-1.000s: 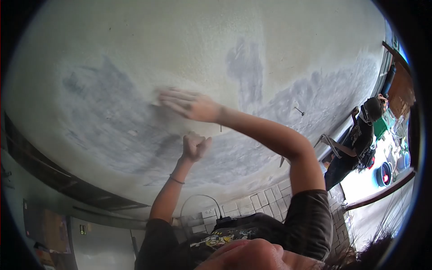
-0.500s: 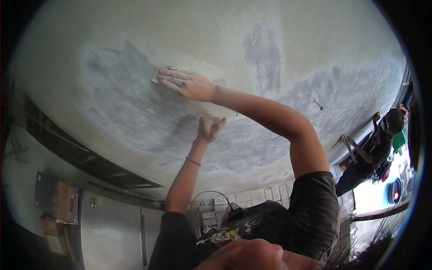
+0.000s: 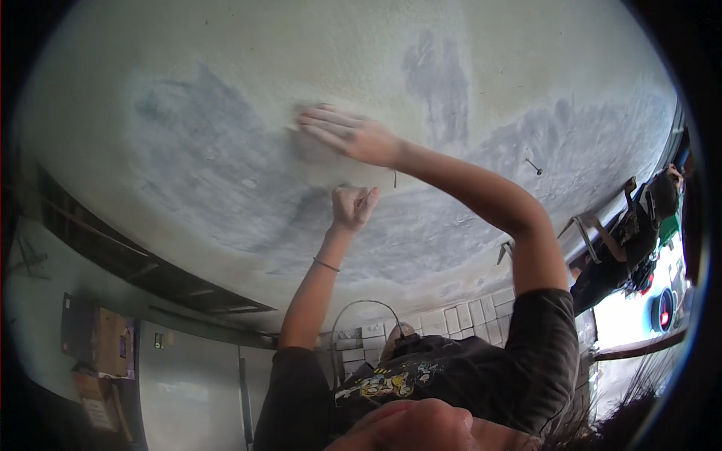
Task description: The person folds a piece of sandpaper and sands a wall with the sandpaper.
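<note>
My right hand lies flat with fingers extended against the pale wall. Motion smears its fingertips; the small piece of sandpaper under them is only a dark blur at their edge. Lower down, my left hand is a closed fist with the thumb up, close to the wall; what it holds, if anything, is hidden. White dust coats the fingers of both hands. Around them spread grey, rubbed-looking patches on the wall.
A nail or bolt sticks out of the wall at right, and a thin one by my right forearm. Another person works at far right beside a metal frame. Below left are a whitish cabinet and cardboard boxes.
My right hand has slid to the right along the wall, and the pale sheet edge beyond its fingertips no longer shows clearly. My left fist stays nearly in place.
</note>
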Demonstrator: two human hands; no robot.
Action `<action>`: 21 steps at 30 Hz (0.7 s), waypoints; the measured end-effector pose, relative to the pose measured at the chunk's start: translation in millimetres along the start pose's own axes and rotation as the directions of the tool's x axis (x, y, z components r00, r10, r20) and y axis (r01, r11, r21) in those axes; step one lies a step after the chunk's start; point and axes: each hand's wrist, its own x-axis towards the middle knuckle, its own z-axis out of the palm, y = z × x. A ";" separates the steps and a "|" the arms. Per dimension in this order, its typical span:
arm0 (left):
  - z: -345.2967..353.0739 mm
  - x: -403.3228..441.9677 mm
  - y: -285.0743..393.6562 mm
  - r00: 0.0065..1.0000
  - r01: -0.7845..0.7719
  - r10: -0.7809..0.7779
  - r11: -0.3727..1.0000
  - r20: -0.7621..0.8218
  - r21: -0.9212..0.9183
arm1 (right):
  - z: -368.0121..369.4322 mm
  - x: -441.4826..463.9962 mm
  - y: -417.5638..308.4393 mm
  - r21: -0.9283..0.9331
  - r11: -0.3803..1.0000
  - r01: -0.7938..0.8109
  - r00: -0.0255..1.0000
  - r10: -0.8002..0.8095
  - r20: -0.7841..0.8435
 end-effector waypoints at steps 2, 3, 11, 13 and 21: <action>0.9 -1.7 -0.1 0.999 -0.002 0.003 1.000 0.043 -0.007 | 14.1 40.4 -11.0 -0.042 0.999 0.007 1.000 -0.009 -0.030; 0.2 -1.8 1.2 0.999 -0.009 0.010 1.000 0.045 -0.022 | 14.3 46.7 -13.1 -0.108 0.994 0.018 1.000 -0.019 -0.003; 1.6 -1.7 5.1 0.998 -0.053 0.055 0.997 0.027 -0.064 | -41.0 -58.8 17.0 -0.056 0.996 0.066 0.994 -0.060 0.096; 4.5 -2.5 5.3 0.999 -0.043 0.044 0.998 0.012 -0.054 | -62.8 -95.4 25.5 -0.062 0.996 0.056 0.988 -0.046 0.148; 6.1 -0.2 10.6 0.996 0.091 -0.091 0.996 -0.015 0.010 | 21.6 17.1 -19.3 -0.022 0.995 -0.093 0.993 0.091 -0.069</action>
